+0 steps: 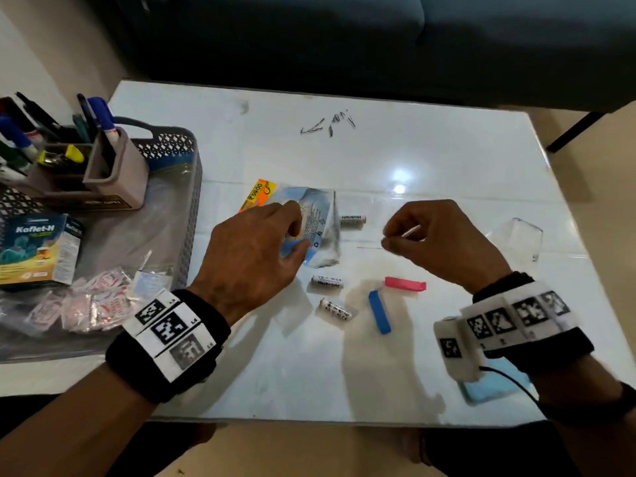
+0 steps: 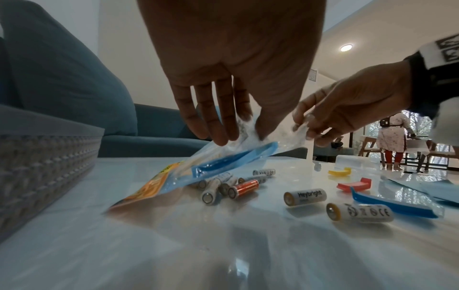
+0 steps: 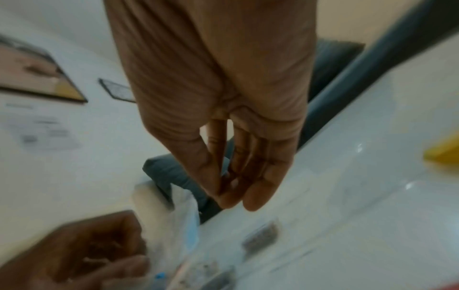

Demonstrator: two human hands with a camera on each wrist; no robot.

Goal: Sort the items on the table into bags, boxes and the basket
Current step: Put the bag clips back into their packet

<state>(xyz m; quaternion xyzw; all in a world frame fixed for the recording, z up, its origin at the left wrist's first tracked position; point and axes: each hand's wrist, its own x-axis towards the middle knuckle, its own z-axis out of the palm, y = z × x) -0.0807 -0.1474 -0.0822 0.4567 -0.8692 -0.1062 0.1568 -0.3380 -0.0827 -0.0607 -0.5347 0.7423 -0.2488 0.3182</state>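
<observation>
- Our left hand pinches the mouth of the clear zip bag near the middle of the table. The mouth is lifted while the orange label end stays down, which we judge keeps it open for loading.
- Our right hand has its fingers curled in a pinch. In the left wrist view it grips the bag's other lip; in the head view it sits apart from the bag with something thin and pale between the fingertips. We cannot tell which holds.
- A blue clip already lies inside the bag.
- Loose batteries lie toward the near edge, and more sit under the raised bag.
- A pink clip and a blue clip wait near the batteries.
- The basket stands at the left edge, holding a pen holder, a medicine box and sachets.
- The table is glossy white, mirroring a ceiling light. A dark blue sofa stands beyond the far edge.
</observation>
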